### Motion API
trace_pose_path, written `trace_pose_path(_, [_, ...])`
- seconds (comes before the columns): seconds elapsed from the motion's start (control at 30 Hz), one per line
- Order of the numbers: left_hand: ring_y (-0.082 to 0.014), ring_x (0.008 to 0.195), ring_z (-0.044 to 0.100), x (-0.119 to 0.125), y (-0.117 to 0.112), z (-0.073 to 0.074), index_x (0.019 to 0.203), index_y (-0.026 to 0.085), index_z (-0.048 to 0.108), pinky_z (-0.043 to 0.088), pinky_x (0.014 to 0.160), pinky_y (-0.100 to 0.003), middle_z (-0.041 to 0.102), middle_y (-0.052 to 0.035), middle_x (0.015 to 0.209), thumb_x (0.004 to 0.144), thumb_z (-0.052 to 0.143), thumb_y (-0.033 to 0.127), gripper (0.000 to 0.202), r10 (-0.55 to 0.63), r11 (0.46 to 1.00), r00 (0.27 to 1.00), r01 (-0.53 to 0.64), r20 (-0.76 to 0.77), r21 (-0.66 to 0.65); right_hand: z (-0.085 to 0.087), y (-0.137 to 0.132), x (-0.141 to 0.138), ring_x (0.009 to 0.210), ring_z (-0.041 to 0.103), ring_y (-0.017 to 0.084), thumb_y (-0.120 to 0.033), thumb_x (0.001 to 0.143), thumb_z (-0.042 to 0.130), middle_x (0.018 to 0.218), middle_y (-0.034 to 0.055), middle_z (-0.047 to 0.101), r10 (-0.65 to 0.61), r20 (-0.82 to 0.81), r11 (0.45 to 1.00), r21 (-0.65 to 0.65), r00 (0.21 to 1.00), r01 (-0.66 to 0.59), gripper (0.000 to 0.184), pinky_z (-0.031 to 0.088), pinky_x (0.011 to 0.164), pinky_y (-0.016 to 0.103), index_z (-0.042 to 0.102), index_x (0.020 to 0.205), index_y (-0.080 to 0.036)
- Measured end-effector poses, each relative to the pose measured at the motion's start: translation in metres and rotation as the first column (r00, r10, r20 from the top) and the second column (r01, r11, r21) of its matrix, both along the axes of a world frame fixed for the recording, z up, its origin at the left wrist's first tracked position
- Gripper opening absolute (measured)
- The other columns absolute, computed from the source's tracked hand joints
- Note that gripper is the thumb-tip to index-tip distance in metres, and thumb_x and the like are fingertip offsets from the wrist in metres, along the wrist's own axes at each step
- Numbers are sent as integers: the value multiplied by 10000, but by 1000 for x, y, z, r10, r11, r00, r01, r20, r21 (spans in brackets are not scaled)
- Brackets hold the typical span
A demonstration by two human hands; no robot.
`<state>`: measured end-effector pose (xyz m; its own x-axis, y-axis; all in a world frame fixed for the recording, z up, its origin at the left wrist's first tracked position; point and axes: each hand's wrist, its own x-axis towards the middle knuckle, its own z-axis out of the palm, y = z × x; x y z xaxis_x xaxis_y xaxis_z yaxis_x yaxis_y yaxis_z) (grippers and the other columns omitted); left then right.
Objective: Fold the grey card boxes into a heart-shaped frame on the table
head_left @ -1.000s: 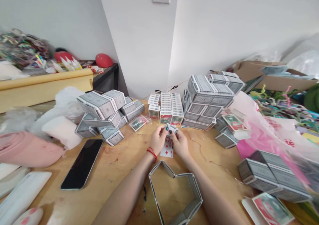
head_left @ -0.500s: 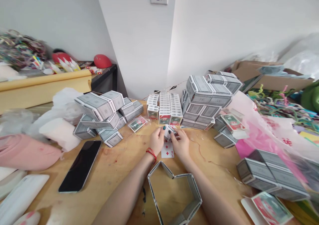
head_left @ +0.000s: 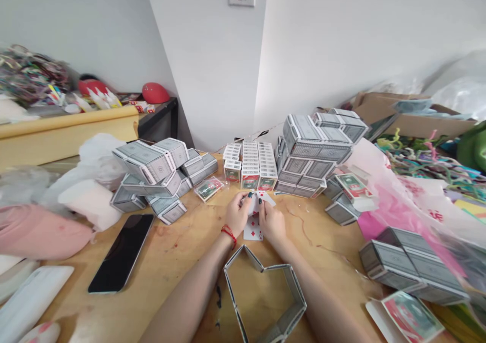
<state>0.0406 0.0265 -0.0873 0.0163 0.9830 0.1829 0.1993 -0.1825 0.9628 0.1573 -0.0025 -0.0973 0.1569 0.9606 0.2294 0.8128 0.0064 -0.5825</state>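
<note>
Playing cards [head_left: 268, 198] are gripped between my two hands over the middle of the table. My left hand [head_left: 238, 212] pinches them from the left, its thumb on top. From the right, my right hand [head_left: 272, 220] closes its thumb and fingers on a card edge. Just below my hands a diamond card [head_left: 252, 230] lies face up on the wood, partly covered. Nearer to me, between my forearms, stands a heart-shaped ring of joined cards [head_left: 279, 268], open at the top.
Folded card blocks are stacked at left [head_left: 146, 163] and right [head_left: 317, 145]. Rows of card boxes [head_left: 250, 163] stand behind my hands. A black phone [head_left: 121, 254] lies to the left. Pink plastic [head_left: 375, 221], more card blocks [head_left: 410, 267] and an opened card box [head_left: 412, 315] are on the right.
My right hand has turned and its fingers have curled in. The cards between my hands now show their white faces, one slanting out to the right.
</note>
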Motion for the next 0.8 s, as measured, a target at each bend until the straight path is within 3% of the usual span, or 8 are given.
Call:
trace_pose_path(0.23, [-151, 752, 588, -2, 2, -1, 820, 169, 592, 450, 690, -268, 646, -38, 824, 751, 510, 211, 116, 21, 1000, 999, -21, -30, 1, -1, 0, 3, 466, 543, 148, -368, 893, 267, 526, 13, 580, 107, -344, 992, -26, 933, -123, 329, 365, 477, 232, 476, 691, -215])
trace_pose_path(0.4, [-144, 673, 558, -2, 0, -1, 660, 165, 559, 426, 619, -248, 607, -19, 679, 754, 517, 221, 117, -52, 997, 993, 58, -104, 55, 7, 0, 2, 567, 552, 146, -426, 851, 379, 646, 18, 603, 122, -389, 993, 52, 913, -110, 289, 386, 528, 231, 540, 776, -198])
trace_pose_path(0.53, [-142, 676, 552, 1, -4, 2, 625, 172, 545, 429, 649, -259, 594, -12, 668, 755, 521, 205, 136, -82, 988, 971, 108, -224, 108, 4, 2, 3, 547, 496, 129, -436, 835, 403, 604, -10, 547, 108, -449, 994, 68, 887, -87, 284, 373, 528, 224, 531, 753, -195])
trace_pose_path(0.63, [-149, 772, 579, 3, -6, 5, 803, 182, 581, 449, 714, -269, 628, -27, 814, 735, 569, 208, 73, -85, 986, 980, 108, -182, 123, 0, 6, 7, 511, 438, 117, -479, 813, 419, 546, -25, 488, 82, -548, 996, 64, 833, -56, 340, 357, 500, 223, 482, 642, -191])
trace_pose_path(0.73, [-139, 764, 589, 4, -5, 3, 1054, 184, 508, 473, 697, -266, 618, -39, 901, 686, 633, 194, 389, -94, 993, 994, 98, -65, 67, 0, 9, 11, 504, 412, 113, -508, 780, 451, 515, -35, 447, 13, -626, 997, 63, 780, 33, 376, 339, 487, 221, 434, 578, -192])
trace_pose_path(0.8, [-132, 733, 588, 4, -3, 0, 1093, 178, 485, 484, 690, -268, 607, -34, 870, 676, 650, 196, 449, -74, 996, 997, 75, -34, 39, 0, 11, 12, 505, 405, 110, -505, 773, 461, 514, -38, 436, -34, -651, 992, 71, 759, 105, 375, 328, 483, 220, 417, 569, -193])
